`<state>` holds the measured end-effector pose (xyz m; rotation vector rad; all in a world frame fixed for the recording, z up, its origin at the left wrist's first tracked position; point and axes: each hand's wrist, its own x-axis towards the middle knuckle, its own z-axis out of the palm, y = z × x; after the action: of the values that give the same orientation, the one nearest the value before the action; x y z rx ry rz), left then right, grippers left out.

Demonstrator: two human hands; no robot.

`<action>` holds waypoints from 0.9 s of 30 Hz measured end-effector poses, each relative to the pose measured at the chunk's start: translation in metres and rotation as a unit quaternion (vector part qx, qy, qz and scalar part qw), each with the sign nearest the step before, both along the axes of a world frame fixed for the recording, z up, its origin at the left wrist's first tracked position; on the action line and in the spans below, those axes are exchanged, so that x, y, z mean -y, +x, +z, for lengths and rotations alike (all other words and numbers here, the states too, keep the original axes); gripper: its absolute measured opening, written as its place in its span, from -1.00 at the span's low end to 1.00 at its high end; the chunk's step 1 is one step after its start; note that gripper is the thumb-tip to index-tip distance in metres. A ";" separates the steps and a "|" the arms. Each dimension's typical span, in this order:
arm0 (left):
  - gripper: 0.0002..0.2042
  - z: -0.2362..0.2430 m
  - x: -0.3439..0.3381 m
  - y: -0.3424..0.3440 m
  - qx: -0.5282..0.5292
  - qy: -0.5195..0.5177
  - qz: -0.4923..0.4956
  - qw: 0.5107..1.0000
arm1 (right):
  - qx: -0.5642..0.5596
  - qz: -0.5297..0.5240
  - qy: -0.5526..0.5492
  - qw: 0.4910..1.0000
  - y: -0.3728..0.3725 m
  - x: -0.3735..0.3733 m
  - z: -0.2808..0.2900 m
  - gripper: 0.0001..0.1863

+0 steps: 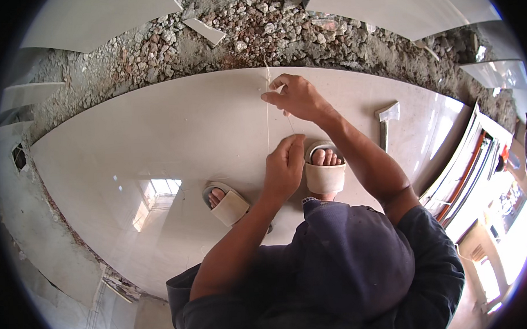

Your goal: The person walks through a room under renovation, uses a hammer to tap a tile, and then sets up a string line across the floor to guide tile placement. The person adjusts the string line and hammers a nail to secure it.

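Cap (359, 260), dark blue, worn by the person, screening part of the near edge of a glossy pale slab (128, 117). Left sandal (230, 209), pale, worn, standing toward the slab's near edge. Right sandal (325, 178), matching, set farther in, just beside the left hand (285, 166). Left hand: closed, fingertips pinched on what appears to be thin thread (290, 124), which spans the gap between the hands over the slab's middle. Hatchet-like tool (391, 112), lying near the slab's right end, apart from both hands. Right hand (296, 98), near the slab's far edge: thumb and forefinger curved and apart; whether its other fingers grip the thread, cannot tell. String tuft (267, 74), pale, at the far edge, just beyond the right fingertips; straight line running nearward from it, string or joint, not distinguishable. Rubble (248, 52), loose, bordering the far edge; pale offcut (205, 31) on it. Hazards, by judgement: thread snapping under a hard pull; tangling if slack; snagging on rough stones; tripping if a sandal catches it.
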<state>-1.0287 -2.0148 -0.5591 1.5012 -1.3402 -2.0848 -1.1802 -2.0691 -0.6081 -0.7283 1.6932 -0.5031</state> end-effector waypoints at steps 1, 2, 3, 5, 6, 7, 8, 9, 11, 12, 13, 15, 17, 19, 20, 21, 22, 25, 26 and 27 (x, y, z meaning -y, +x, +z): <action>-0.75 0.003 0.001 0.002 -0.001 -0.015 -0.009 1.000 | 0.022 -0.024 -0.007 0.999 0.003 0.000 0.001 -0.54; -0.75 0.007 0.003 0.004 -0.002 -0.030 -0.018 0.999 | 0.051 -0.049 -0.006 0.997 0.006 0.000 0.003 -0.53; -0.76 0.010 0.008 0.007 0.004 -0.038 -0.024 0.999 | 0.076 -0.075 0.001 0.994 0.008 0.000 0.005 -0.53; -0.76 0.017 0.018 0.011 0.006 -0.067 -0.040 0.997 | 0.095 -0.112 -0.003 0.989 0.011 0.003 0.007 -0.60; -0.76 0.020 0.024 0.011 0.004 -0.086 -0.050 0.995 | 0.107 -0.129 0.003 0.986 0.012 0.004 0.008 -0.64; -0.76 0.022 0.029 0.011 0.004 -0.108 -0.059 0.992 | 0.105 -0.130 0.007 0.986 0.012 0.004 0.010 -0.64; -0.77 0.024 0.033 0.012 0.001 -0.130 -0.068 0.989 | 0.107 -0.128 0.012 0.986 0.011 0.006 0.010 -0.64; -0.78 0.027 0.036 0.013 0.002 -0.159 -0.092 0.983 | 0.109 -0.128 0.006 0.986 0.011 0.006 0.011 -0.64; -0.79 0.031 0.039 0.015 0.011 -0.226 -0.137 0.965 | 0.093 -0.122 0.015 0.988 0.010 0.006 0.011 -0.64; -0.79 0.032 0.039 0.016 0.015 -0.227 -0.149 0.962 | 0.087 -0.119 0.015 0.989 0.009 0.005 0.011 -0.64; -0.80 0.033 0.038 0.017 0.021 -0.231 -0.161 0.959 | 0.089 -0.110 0.001 0.990 0.009 0.003 0.011 -0.67; -0.80 0.031 0.038 0.019 0.025 -0.236 -0.176 0.955 | 0.090 -0.088 -0.016 0.992 0.009 -0.001 0.010 -0.72; -0.80 0.028 0.035 0.020 0.022 -0.236 -0.185 0.954 | 0.094 -0.093 -0.029 0.991 0.010 -0.004 0.009 -0.72; -0.81 0.023 0.032 0.022 0.035 -0.234 -0.201 0.950 | 0.095 -0.096 -0.033 0.990 0.010 -0.007 0.007 -0.70; -0.81 0.020 0.030 0.024 0.042 -0.234 -0.210 0.948 | 0.097 -0.097 -0.035 0.990 0.012 -0.008 0.007 -0.67; -0.81 0.016 0.027 0.027 0.051 -0.248 -0.216 0.943 | 0.100 -0.099 -0.051 0.989 0.013 -0.009 0.006 -0.62; -0.81 0.012 0.023 0.030 0.061 -0.263 -0.222 0.937 | 0.085 -0.092 -0.031 0.992 0.015 -0.010 0.005 -0.62; -0.82 -0.005 0.012 0.040 0.116 -0.296 -0.266 0.910 | -0.044 -0.065 -0.102 0.992 0.017 -0.011 -0.001 -0.63; -0.82 -0.011 0.008 0.044 0.148 -0.295 -0.292 0.898 | -0.141 -0.048 -0.181 0.972 0.014 -0.008 -0.005 -0.63; -0.83 -0.017 0.005 0.046 0.154 -0.311 -0.291 0.892 | -0.235 -0.027 -0.218 0.947 0.012 -0.004 -0.009 -0.63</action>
<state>-0.9825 -2.0198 -0.5766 1.2565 -2.5281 -1.4244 -1.1679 -2.0647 -0.6174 -1.1958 2.0733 -0.8045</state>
